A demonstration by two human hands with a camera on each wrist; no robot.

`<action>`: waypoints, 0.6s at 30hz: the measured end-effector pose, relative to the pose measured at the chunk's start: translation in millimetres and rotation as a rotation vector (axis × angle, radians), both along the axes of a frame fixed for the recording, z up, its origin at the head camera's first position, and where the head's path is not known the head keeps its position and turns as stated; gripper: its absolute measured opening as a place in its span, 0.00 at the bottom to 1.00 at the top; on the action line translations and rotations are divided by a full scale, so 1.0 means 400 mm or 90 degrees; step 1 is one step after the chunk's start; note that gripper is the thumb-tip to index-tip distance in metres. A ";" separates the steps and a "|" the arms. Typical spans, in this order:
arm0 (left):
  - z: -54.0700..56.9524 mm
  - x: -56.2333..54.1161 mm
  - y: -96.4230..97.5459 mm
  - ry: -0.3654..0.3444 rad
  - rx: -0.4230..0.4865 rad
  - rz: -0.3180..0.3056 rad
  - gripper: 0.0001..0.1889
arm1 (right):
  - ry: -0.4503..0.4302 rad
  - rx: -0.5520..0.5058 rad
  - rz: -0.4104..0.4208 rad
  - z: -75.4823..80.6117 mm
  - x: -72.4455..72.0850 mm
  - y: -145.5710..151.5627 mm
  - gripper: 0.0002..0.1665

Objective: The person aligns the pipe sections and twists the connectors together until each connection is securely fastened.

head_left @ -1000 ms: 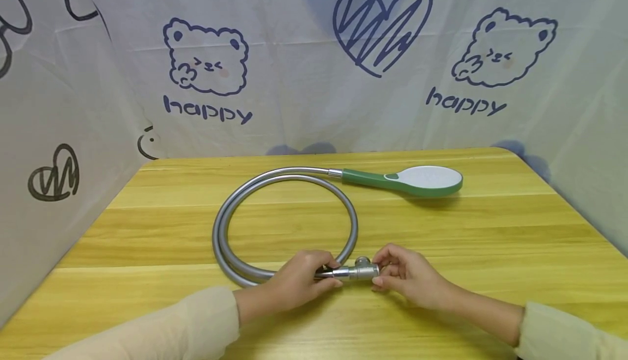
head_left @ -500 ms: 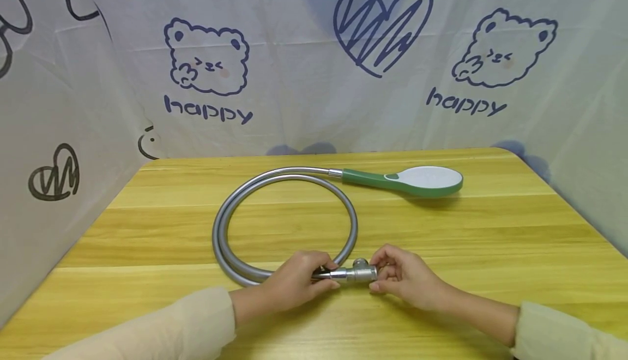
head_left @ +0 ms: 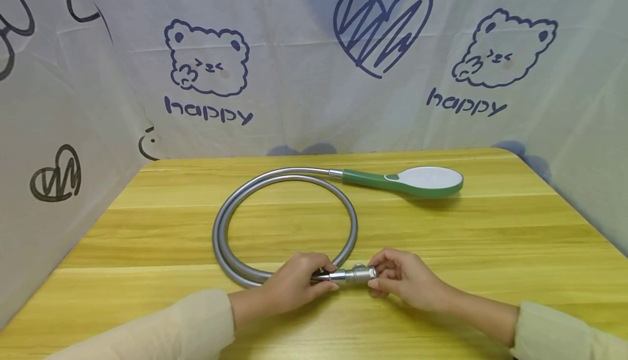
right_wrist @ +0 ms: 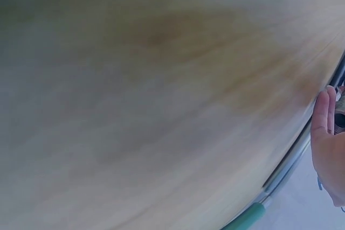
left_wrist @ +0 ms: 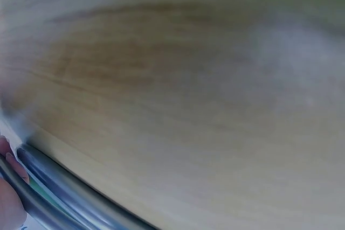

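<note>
A grey shower hose (head_left: 354, 229) lies coiled on the wooden table, its chrome end joined in line with a small metal angle valve (head_left: 360, 275). My left hand (head_left: 294, 282) grips the hose just behind its chrome nut (head_left: 337, 276), thumb in front and fingers behind. At the valve's free end, my right hand (head_left: 404, 278) pinches it between thumb and fingertips. The valve's side port shows only as a low bump behind its body. In the right wrist view, the hand (right_wrist: 330, 149) is at the right edge beside the valve; the left wrist view catches only fingertips and hose.
A green and white shower head (head_left: 427, 180) lies at the back right, attached to the hose's other end. The wooden table (head_left: 490, 240) has printed cloth (head_left: 294, 103) hanging behind it and at both sides.
The angle valve has turned, its side port rolling from upright to low behind the body. Both hands have shifted slightly left, still holding hose and valve.
</note>
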State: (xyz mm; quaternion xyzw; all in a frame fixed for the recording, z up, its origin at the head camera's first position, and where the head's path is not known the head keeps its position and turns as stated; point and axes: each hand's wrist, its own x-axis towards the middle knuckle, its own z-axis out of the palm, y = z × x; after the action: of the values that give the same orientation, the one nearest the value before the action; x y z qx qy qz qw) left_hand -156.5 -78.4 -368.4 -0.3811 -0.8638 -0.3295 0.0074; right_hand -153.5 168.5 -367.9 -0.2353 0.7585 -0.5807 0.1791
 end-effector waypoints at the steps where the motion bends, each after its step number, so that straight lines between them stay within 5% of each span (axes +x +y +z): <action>1: 0.000 0.000 0.000 -0.001 0.000 0.002 0.09 | 0.000 0.002 0.001 0.000 0.000 0.001 0.19; 18: -0.003 0.003 0.002 0.013 0.004 0.014 0.09 | 0.029 0.010 0.036 -0.002 -0.002 0.006 0.19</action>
State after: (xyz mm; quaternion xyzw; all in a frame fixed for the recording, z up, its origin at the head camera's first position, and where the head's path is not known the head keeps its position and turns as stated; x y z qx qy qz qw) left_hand -155.2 -77.7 -369.6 -0.3749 -0.8668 -0.3280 0.0211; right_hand -154.2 170.9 -368.9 -0.2684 0.7601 -0.5639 0.1798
